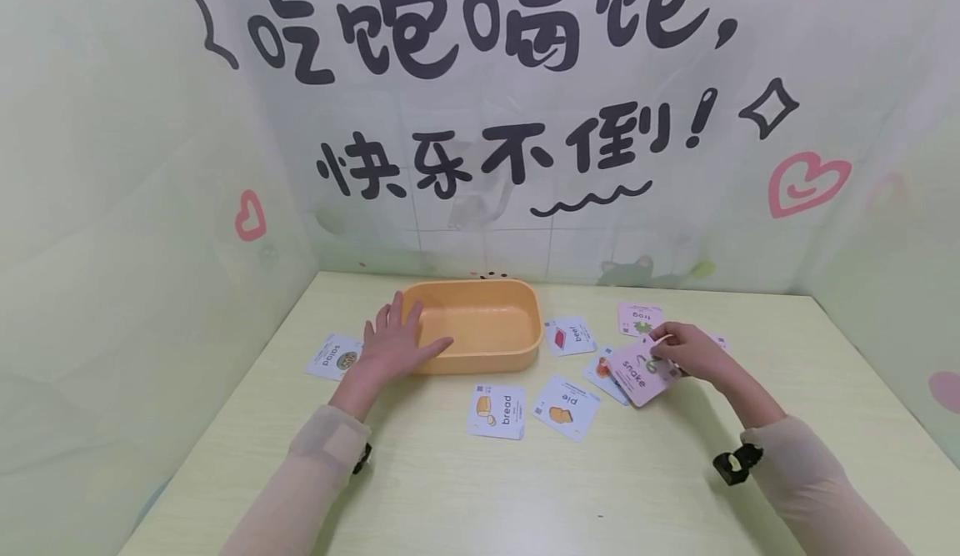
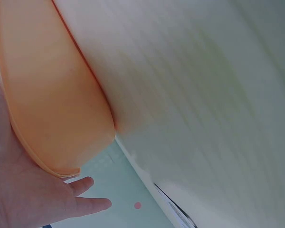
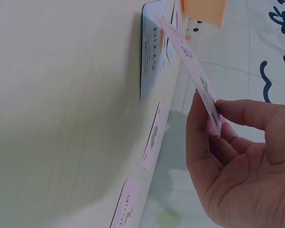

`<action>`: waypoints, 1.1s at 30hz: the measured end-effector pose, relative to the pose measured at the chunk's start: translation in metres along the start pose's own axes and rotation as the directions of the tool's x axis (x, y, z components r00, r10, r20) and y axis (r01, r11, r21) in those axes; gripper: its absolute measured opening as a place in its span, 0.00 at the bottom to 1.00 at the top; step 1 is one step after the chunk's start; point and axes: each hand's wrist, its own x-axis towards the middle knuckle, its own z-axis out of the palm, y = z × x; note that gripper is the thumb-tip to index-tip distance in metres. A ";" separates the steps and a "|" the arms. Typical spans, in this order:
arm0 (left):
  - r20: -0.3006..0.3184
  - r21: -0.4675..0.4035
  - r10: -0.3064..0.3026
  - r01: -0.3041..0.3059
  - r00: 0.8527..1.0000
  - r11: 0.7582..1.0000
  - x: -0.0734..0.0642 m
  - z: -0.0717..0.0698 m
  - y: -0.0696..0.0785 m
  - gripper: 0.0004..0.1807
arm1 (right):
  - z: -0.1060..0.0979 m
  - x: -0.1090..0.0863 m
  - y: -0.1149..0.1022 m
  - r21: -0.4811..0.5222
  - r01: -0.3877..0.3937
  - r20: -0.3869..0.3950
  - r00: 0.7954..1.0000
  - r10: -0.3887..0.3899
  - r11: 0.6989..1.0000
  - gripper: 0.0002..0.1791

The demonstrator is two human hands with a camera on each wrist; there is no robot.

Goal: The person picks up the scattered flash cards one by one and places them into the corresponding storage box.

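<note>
My left hand (image 1: 392, 348) rests on the left rim of an orange plastic basin (image 1: 480, 363), its fingers spread. The left wrist view shows the palm and fingers along that rim. My right hand (image 1: 697, 352) pinches a pink snake card (image 1: 636, 373) between thumb and fingers. Tilted above the table, the card partly covers a pizza card (image 3: 151, 47) in the head view. Behind it lies a pink frog card (image 1: 636, 316). Another pink card (image 3: 126, 204), its word cut off, is mostly hidden behind my right hand in the head view.
Pale blue food cards lie around the basin: salad (image 1: 333, 357) to its left, bread (image 1: 497, 413) and pie (image 1: 567, 408) in front, beef (image 1: 570, 336) to its right. A printed white curtain (image 1: 480, 247) stands behind the table, with pale walls at both sides.
</note>
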 end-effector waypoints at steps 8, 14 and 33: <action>0.010 0.004 0.002 -0.002 1.000 1.000 0.000 0.000 -0.001 0.55 | 0.002 0.008 -0.006 0.038 0.002 0.011 1.000 -0.002 0.999 0.17; 0.018 0.002 0.000 0.000 1.000 1.000 0.000 -0.001 -0.001 0.55 | 0.005 0.014 -0.014 0.060 0.025 0.010 1.000 -0.026 0.998 0.17; 0.001 -0.009 0.004 -0.004 1.000 1.000 -0.001 -0.001 -0.001 0.54 | 0.017 0.026 -0.044 0.101 0.044 0.012 0.999 -0.045 0.994 0.17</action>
